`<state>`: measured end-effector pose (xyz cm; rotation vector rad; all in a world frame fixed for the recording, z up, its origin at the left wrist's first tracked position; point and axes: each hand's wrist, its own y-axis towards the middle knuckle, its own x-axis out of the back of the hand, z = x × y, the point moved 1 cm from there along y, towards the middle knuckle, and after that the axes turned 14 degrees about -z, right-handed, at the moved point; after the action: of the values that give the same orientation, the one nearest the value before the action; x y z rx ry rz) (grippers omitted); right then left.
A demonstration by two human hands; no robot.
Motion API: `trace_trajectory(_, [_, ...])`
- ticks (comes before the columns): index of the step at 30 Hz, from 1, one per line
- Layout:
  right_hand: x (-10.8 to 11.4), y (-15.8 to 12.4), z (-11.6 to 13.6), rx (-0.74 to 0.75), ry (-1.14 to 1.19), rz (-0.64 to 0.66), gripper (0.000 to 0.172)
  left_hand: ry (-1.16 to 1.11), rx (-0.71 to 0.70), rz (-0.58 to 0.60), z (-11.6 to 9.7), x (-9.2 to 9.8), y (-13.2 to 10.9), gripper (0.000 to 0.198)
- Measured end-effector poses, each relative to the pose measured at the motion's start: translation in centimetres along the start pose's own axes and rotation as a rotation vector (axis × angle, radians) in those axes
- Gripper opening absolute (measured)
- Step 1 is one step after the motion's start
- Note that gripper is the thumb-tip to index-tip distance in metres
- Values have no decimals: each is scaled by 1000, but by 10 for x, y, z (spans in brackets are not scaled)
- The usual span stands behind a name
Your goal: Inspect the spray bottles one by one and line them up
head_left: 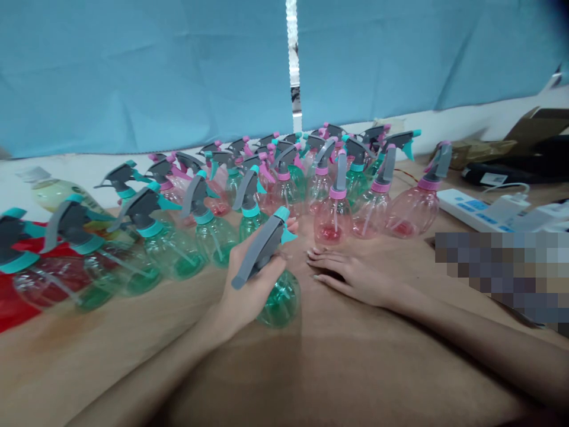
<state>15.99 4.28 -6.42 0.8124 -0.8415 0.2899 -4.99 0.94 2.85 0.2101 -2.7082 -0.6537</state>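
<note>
Left grip (252, 292) holds a green sprayer (280, 303), white label (493, 179) illegible.

Dim light casts soft shadows; edges look stretched.

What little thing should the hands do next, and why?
Maybe the left hand should nudge the green bottle it grips toward the nearby green bottles, because they match in colour and stand close by; the right hand rests on the table.
</note>
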Motion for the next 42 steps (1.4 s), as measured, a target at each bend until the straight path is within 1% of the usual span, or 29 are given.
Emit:
trace_trajectory(3, [0, 0, 0, -7, 5, 4, 39, -41, -24, 7, -2, 0, 1, 27])
trace_trajectory(5, [0, 0, 0, -8, 9, 2, 39, -44, -29, 8, -3, 0, 1, 28])
trace_trajectory(12, [1, 0, 0, -14, 8, 8, 40, -16, -8, 27, -3, 1, 1, 13])
trace_trajectory(15, [1, 0, 1, -14, 9, 3, 39, -11, -17, 13, -3, 1, 2, 4])
trace_trajectory(21, [2, 1, 2, -20, 17, -3, 38, 65, -47, 11, -2, 4, 3, 6])
trace_trajectory(25, [2, 1, 1, -22, 20, 6, 39, 99, -60, 7, -6, 3, 3, 13])
trace_trajectory(31, [-1, 0, -1, -14, 36, 2, 40, 63, -79, 6, -8, 3, 4, 8])
trace_trajectory(36, [-2, -1, -3, -16, 58, -12, 40, 80, -45, -27, -3, 5, 2, 4])
trace_trajectory(42, [-2, -1, -2, -14, 60, -20, 39, 26, 4, -67, 1, 0, 0, 9])
